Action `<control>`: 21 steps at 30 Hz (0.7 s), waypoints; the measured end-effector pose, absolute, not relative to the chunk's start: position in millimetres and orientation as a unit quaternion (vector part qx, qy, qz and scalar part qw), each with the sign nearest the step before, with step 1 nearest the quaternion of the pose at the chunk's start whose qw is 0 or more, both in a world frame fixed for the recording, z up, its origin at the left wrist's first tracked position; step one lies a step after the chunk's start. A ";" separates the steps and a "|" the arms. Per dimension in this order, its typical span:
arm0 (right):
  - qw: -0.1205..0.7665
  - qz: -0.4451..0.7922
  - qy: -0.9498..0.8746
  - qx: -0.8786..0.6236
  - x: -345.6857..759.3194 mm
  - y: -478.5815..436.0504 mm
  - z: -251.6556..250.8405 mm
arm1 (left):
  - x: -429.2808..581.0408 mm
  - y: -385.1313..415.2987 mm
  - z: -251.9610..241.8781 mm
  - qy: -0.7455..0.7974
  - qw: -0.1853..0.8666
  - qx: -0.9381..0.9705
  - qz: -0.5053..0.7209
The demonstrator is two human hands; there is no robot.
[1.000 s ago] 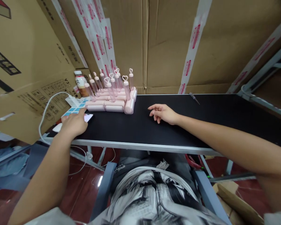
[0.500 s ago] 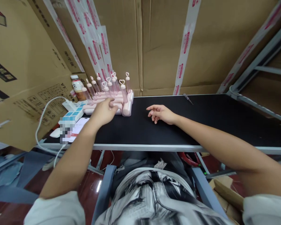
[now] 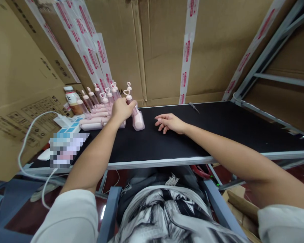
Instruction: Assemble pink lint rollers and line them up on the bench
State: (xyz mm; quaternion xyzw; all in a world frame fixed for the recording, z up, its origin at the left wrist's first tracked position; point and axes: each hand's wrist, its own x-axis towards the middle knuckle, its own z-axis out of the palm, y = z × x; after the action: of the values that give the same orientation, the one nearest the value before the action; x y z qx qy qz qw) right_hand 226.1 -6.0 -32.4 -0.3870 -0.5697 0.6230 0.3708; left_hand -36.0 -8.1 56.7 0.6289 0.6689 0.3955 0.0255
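Observation:
My left hand [image 3: 123, 109] is closed around the clear tube of a pink heart-topped piece [image 3: 138, 122] at the right end of a group. The thick pink base slants down toward me, and a heart-shaped loop tops the tube above my fingers. Left of it are several similar pink pieces [image 3: 93, 122], lying side by side with their clear tubes and loop tops standing up. Part of that group is hidden behind my hand. My right hand [image 3: 171, 123] hovers over the black tabletop [image 3: 152, 146], fingers loosely bent and apart, holding nothing.
A drink bottle [image 3: 73, 100] stands at the back left. In front of it are a power strip [image 3: 69, 126] with a white plug and cable, and a phone [image 3: 76, 145]. A small screwdriver [image 3: 194, 107] lies near the back edge. Cardboard [image 3: 164, 50] walls the back.
My left hand has moved from over the group to the rightmost pink piece and gripped it, and that piece now stands apart from the rest. The view has shifted slightly; my right hand stays about where it was.

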 end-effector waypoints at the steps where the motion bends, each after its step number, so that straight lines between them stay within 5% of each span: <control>1: 0.369 0.639 -0.553 -0.388 225.1 -7.1 -31.7 | -30.5 -9.5 51.9 0.643 0.068 0.625 0.438; 7: 0.375 0.719 -0.480 -0.337 225.6 -9.3 -24.8 | 6.3 -20.4 30.8 0.475 0.327 0.578 0.577; 15: 0.437 0.654 -0.478 -0.390 246.4 9.1 -14.8 | 1.1 -14.8 35.8 0.425 0.304 0.501 0.690; 18: 0.405 0.495 -0.579 -0.505 272.2 40.0 -8.9 | -9.3 -8.0 39.1 0.431 0.282 0.479 0.711; 21: 0.304 0.181 -0.745 -0.566 301.0 81.7 -4.0 | -13.8 -2.2 32.4 0.432 0.270 0.507 0.695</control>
State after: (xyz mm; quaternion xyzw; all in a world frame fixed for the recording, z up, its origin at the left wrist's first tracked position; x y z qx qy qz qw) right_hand 301.0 81.7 -4.0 -0.5661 -0.7446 0.1811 0.3038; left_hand -13.8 -2.2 32.4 0.5073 0.4316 0.6954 0.2697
